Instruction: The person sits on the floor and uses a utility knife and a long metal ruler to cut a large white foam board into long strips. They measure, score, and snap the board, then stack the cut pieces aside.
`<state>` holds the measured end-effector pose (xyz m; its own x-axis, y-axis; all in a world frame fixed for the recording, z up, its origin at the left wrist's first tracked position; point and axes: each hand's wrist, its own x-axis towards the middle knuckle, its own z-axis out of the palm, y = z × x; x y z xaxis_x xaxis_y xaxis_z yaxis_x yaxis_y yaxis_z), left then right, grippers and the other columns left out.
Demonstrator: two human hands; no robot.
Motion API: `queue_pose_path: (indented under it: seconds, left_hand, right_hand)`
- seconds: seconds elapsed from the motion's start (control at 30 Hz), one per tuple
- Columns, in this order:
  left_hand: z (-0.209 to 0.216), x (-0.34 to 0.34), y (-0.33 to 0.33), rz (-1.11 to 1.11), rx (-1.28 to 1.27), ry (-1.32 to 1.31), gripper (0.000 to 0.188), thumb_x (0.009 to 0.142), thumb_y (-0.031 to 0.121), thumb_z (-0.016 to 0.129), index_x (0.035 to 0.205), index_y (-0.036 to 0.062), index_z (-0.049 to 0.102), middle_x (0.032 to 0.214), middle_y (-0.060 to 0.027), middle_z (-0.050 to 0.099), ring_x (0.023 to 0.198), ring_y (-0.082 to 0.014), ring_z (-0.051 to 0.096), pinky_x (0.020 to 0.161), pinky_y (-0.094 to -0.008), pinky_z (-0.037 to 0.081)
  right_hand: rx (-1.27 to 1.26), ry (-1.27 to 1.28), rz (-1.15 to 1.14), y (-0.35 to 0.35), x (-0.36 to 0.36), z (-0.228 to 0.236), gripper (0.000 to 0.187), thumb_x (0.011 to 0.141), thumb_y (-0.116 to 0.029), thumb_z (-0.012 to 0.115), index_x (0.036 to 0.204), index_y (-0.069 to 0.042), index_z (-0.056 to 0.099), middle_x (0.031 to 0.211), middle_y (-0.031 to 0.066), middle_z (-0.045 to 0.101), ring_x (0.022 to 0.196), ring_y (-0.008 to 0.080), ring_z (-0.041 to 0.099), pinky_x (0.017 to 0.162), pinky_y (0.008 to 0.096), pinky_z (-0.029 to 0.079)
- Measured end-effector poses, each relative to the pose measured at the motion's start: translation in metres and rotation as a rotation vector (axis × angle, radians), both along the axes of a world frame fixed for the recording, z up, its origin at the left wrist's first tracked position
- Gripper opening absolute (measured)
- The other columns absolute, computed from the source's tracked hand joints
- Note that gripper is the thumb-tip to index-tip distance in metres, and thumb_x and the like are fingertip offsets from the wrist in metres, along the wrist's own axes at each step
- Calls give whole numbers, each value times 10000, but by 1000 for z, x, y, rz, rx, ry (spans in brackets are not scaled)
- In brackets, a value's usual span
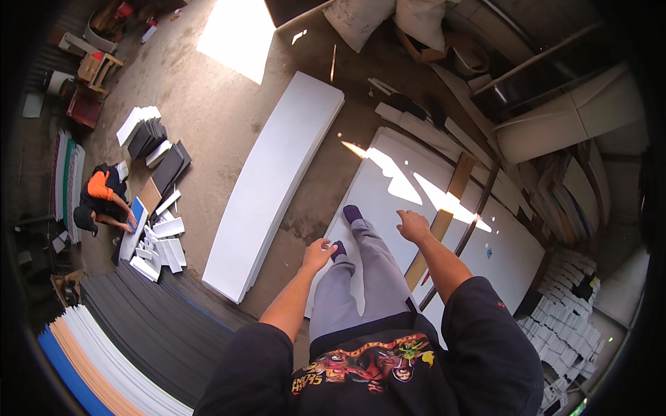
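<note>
My left hand [319, 254] is in the air by my left foot, its fingers loosely bent and thumb apart, with nothing seen in it. To the right, my right hand [413, 226] hangs over a large white sheet [374, 180], fingers apart and holding nothing. My feet, in dark socks, are over that sheet's left part. A wooden plank [440, 223] and a dark narrow bar [466, 238] lie across the sheet, close to my right hand. Left of my left hand is a long stack of white panels [270, 173] on the floor.
At the far left, a co-worker [104, 191] in orange and black bends over a blue board [139, 213] beside white offcuts [166, 253]. Stacked dark sheets [152, 326] stand at the lower left. White pieces [565, 326] are piled lower right; sacks [357, 21] sit at the back.
</note>
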<state>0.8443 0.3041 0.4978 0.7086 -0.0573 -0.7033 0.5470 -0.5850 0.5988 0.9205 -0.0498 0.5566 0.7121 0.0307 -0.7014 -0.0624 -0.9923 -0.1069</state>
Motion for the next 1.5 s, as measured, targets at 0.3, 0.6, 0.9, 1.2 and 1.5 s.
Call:
queue_pose_path:
  seconds: [0.3, 0.6, 0.9, 1.2, 1.5]
  left_hand:
    - [35, 50, -23, -420, 136, -23, 547, 891, 439, 781, 1241, 24, 719, 1140, -167, 768, 1085, -318, 730, 952, -422, 559]
    - [113, 39, -224, -1013, -12, -164, 564, 923, 471, 720, 1261, 20, 715, 1129, -181, 775, 1079, -334, 737, 958, -428, 556]
    - [149, -40, -398, -1327, -167, -242, 533, 967, 433, 701, 1236, -27, 714, 1125, -237, 764, 1089, -357, 738, 949, -422, 563]
    - [183, -135, -548, -1554, -296, -143, 463, 990, 394, 685, 1197, -16, 739, 1120, -225, 767, 1068, -337, 747, 935, -415, 564]
    - [189, -176, -679, -1886, -381, -235, 459, 996, 435, 656, 1163, 22, 765, 1110, -207, 769, 1080, -366, 731, 943, -433, 561]
  right_hand:
    - [100, -144, -425, -45, -128, 43, 523, 920, -314, 738, 1394, -144, 595, 1243, 158, 684, 1190, 344, 659, 986, 503, 532]
    - [158, -430, -825, -94, -235, 99, 512, 918, -283, 727, 1392, -139, 594, 1221, 156, 683, 1176, 349, 659, 974, 498, 532]
    - [126, -463, -1160, -167, -381, 128, 527, 930, -319, 718, 1413, -152, 589, 1261, 139, 666, 1216, 339, 644, 1018, 493, 515]
    - [-33, -676, -1419, -240, -474, 128, 514, 890, -284, 744, 1366, -135, 623, 1208, 145, 704, 1125, 353, 686, 950, 504, 550]
    - [-144, -622, -1668, -291, -538, 156, 510, 914, -292, 741, 1384, -135, 621, 1239, 161, 688, 1146, 365, 674, 965, 505, 546]
